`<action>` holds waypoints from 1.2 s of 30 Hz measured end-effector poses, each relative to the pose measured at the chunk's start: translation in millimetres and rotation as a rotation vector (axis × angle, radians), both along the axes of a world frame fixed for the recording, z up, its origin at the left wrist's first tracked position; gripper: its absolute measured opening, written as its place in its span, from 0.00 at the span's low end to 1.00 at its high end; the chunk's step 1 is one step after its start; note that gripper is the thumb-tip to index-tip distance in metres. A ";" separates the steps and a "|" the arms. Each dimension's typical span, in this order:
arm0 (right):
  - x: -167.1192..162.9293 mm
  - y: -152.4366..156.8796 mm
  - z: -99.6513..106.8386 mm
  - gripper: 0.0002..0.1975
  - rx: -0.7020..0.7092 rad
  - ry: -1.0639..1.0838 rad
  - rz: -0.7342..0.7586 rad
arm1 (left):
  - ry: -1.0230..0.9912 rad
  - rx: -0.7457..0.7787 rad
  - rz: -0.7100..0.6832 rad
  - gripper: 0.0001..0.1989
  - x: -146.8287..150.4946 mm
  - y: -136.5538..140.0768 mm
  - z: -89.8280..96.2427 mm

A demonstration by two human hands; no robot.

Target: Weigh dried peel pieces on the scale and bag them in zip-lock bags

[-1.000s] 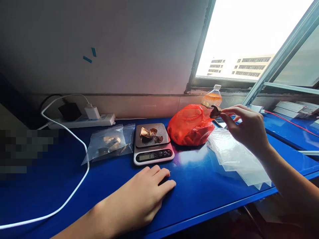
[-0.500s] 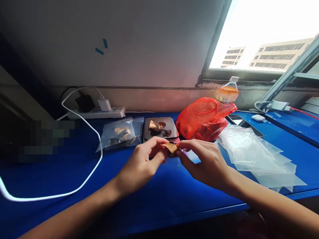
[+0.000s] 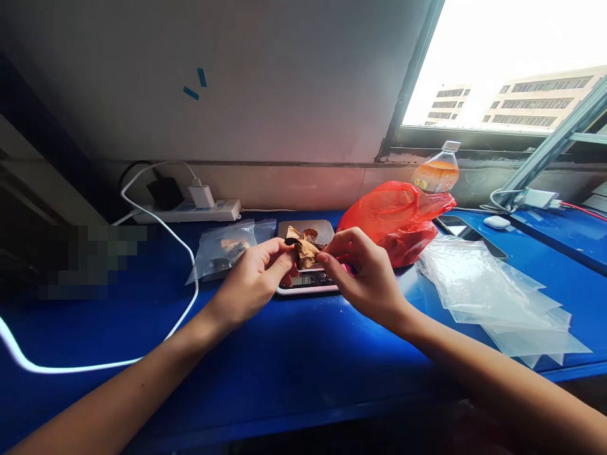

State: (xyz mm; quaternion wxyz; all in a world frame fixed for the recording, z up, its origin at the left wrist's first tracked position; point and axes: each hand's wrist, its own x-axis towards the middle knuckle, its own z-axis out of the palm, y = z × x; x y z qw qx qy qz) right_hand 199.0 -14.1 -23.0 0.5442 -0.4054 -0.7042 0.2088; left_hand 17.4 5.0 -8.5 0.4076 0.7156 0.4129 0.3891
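Note:
Between my two hands is a curled, tan and dark brown piece that looks like dried peel (image 3: 308,253). My left hand (image 3: 253,272) pinches its left side with thumb and fingers. On its right edge, the thumb and forefinger of my right hand (image 3: 365,268) are closed. Just behind and below is a small kitchen scale (image 3: 310,281) with a lit display, its digits too small to read surely. More dried pieces (image 3: 310,234) lie on its metal plate, partly hidden by the held piece and my fingers.
Left of the scale lies a zip bag (image 3: 208,253) with dried pieces inside. A red plastic bag (image 3: 379,208) and a drink bottle (image 3: 439,170) stand behind right. Flat clear bags (image 3: 493,291) are stacked at right, near a phone (image 3: 467,230). A white cable (image 3: 184,234) loops at left.
Both hands have moved up and slightly left with the dried peel, now in front of the scale's plate. The scale's display has come into view. The held piece has turned.

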 end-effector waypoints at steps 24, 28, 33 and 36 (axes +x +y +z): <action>11.0 -79.4 -39.4 0.13 0.199 -0.884 0.055 | 0.356 0.448 -0.058 0.10 14.0 -20.2 -26.3; 28.0 -64.5 -25.5 0.07 0.186 -0.812 0.050 | 0.381 0.682 -0.101 0.08 14.8 -8.1 -9.2; 100.1 -22.4 28.7 0.11 0.313 -0.650 -0.519 | 0.387 0.969 -0.054 0.10 80.2 19.6 32.8; 137.4 21.9 55.9 0.10 0.179 -0.772 -0.698 | 0.493 0.935 -0.013 0.28 133.4 41.9 52.8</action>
